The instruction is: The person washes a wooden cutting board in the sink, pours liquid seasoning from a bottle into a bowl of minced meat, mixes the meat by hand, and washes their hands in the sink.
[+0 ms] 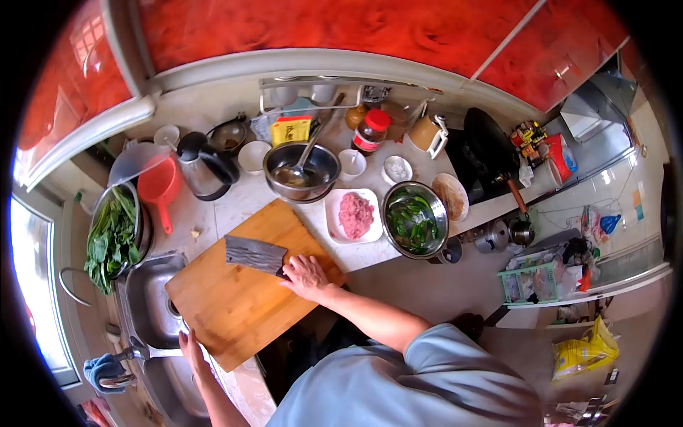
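A wooden cutting board (242, 313) lies at an angle on the counter, its lower left edge beside the sink. On it rests a cleaver (252, 255) with a dark, broad blade pointing left. My right hand (308, 278) is over the cleaver's handle, which it hides, with the fingers curled down around it. Down by the board's left edge is my left hand (191, 350), fingers stretched out and holding nothing; whether it touches the board I cannot tell. Behind the board stand a white dish of minced meat (356, 215) and a steel bowl of cut green peppers (414, 219).
A double steel sink (153, 302) with leafy greens (114, 235) in a basin is at left. Along the back stand a red strainer (158, 181), a kettle (203, 167), a steel bowl with a ladle (302, 171) and a red-lidded jar (371, 132). A wok (491, 146) sits at right.
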Demonstrator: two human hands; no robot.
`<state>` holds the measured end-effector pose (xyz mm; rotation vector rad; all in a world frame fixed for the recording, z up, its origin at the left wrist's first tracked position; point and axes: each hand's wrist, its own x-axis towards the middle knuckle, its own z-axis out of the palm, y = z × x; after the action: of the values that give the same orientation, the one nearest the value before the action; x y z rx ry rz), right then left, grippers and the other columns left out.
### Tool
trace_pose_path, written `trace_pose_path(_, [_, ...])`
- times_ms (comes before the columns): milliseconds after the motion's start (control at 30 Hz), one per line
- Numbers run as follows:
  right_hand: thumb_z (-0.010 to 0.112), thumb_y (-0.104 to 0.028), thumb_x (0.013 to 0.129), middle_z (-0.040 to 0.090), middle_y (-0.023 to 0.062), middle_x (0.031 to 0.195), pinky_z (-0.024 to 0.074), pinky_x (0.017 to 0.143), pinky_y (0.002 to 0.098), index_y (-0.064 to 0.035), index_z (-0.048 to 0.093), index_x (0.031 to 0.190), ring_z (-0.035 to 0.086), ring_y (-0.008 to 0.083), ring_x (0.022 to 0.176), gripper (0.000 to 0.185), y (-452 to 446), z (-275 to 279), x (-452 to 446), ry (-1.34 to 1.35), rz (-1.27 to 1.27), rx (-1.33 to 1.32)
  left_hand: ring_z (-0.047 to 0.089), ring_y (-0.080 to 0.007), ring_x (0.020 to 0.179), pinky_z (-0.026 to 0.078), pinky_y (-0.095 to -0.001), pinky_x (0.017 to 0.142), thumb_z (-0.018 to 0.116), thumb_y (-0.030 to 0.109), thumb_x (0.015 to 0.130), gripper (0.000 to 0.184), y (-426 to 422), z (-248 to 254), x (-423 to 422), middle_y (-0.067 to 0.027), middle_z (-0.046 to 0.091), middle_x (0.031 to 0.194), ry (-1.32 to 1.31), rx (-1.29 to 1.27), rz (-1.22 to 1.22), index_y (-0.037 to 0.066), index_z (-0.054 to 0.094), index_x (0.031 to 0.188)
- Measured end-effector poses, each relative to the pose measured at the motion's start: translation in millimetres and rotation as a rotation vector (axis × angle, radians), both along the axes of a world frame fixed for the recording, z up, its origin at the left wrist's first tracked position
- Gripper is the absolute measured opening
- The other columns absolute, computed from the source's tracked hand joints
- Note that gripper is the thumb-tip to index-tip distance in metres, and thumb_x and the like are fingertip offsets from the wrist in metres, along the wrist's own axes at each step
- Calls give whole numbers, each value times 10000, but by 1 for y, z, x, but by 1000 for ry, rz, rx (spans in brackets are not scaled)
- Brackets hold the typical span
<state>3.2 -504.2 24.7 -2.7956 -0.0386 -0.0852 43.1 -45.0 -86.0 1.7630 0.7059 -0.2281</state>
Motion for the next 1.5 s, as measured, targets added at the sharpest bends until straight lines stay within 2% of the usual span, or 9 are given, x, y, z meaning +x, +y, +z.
trace_pose_path(133, [703,-353,888,569,132,1037,443,852,456,-67,609,1084,568,313,999,359,-24,29,-39,-106,-110,276,510,-253,1322,291,-465,1137,492,549,979,668,15,138,-58,-96,544,1448,36,-916,158,97,472,1471])
trace_pose_path(200, [694,-328,903,578,140,1048,469,835,453,-61,613,1093,585,322,976,338,-53,34,-80,-118,-178,487,628,-267,1095,439,-407,1013,558,466,984,569,43,129,-63,-127,633,1325,582,666,-204,90,545,1411])
trace_pose_path(300, [662,-281,939,623,123,956,520,750,414,-43,618,1098,633,298,875,290,-110,16,-155,129,-247,718,660,-236,828,529,-345,825,625,321,980,406,31,59,-109,-121,736,1013,-536,989,-219,2,670,1228])
trace_pose_path(367, [654,-288,957,657,92,890,540,701,366,-42,618,1089,658,237,795,281,-150,-14,-209,309,-401,1051,660,-166,861,534,-294,830,660,108,955,205,-165,175,-99,-83,727,952,-267,355,-186,-46,703,1084])
trace_pose_path(433, [618,-352,981,677,83,870,551,670,332,-52,618,1081,668,194,738,316,-199,-22,-238,481,-635,1395,679,-170,941,533,-304,878,665,118,953,237,-245,111,-84,-115,739,1034,-393,21,-269,-45,705,1120])
trace_pose_path(700, [439,-471,1032,635,146,1102,564,665,340,-53,482,1303,695,226,772,501,-324,17,-272,88,-1165,1646,703,-190,830,571,-328,701,652,182,872,334,-521,84,39,-140,728,1000,-174,353,-753,-8,678,1146])
trace_pose_path(933, [584,-336,1008,615,115,1103,577,646,312,-52,365,1409,712,232,799,538,-341,9,-255,4,-1043,1506,589,-151,606,532,-296,559,655,60,822,94,-516,58,62,-29,600,718,173,-244,-749,22,666,907])
trace_pose_path(1200, [565,-154,993,588,70,931,608,572,345,-102,415,1187,639,173,678,251,-336,10,-230,-31,-1049,1596,616,-135,638,534,-295,595,624,44,808,159,-462,141,25,-51,655,744,111,-115,-722,-25,704,927])
trace_pose_path(1500, [528,-52,944,586,77,945,616,513,329,-118,407,1143,636,167,648,242,-305,-1,-201,-52,-1081,1541,669,-167,800,558,-303,703,576,-58,827,322,-333,163,-32,-75,693,966,152,-638,-456,0,648,1136])
